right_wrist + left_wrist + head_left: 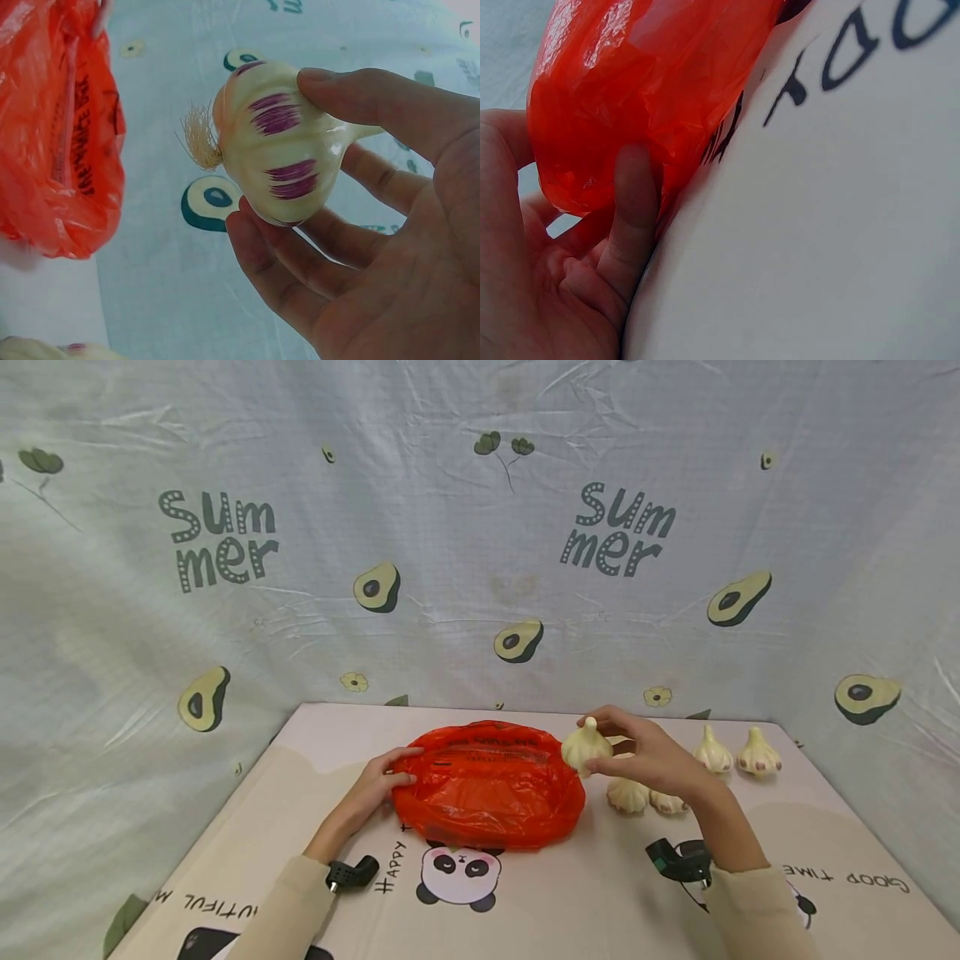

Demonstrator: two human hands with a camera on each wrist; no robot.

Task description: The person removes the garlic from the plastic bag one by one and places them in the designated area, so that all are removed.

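Observation:
A red plastic bag (487, 837) lies on the table with its mouth spread wide, dark print on its inner wall. At its left edge my left hand (377, 783) holds the rim; in the left wrist view the thumb and fingers (635, 187) lie on either side of the bag's film. Just over the bag's right edge, my right hand (654, 758) pinches a garlic bulb (585, 748) between thumb and fingertips. The right wrist view shows this garlic bulb (281, 142) with purple streaks and a tuft of roots pointing toward the bag.
Below my right hand sit two garlic bulbs, one pale (627, 796) and one partly hidden (667, 803) by the wrist. Two more bulbs, one (711, 753) and another (759, 753), stand at the table's back right. A printed cloth (450, 652) hangs behind the table (570, 902).

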